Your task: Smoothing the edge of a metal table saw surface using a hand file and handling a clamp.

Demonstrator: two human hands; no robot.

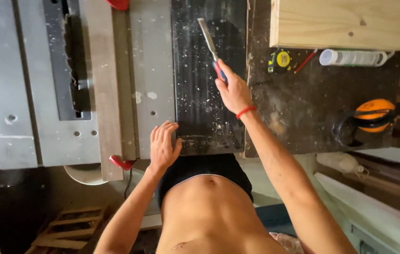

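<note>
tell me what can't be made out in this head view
- Chisel handle: mostly hidden inside the right hand.
- Red clamp: cut off by the top edge.
- Ear muffs: one cup lost in shadow.
- Tape measure markings: too small.
- Left hand palm: faces down on the saw table.

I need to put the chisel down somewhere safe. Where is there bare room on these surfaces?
Free: the dark dusty panel between the left hand and right hand, which holds the chisel; also the dark bench between that wrist and the orange ear defenders. Crowded: under the wooden board, where tape measure, red pencil and white tube lie.
</note>
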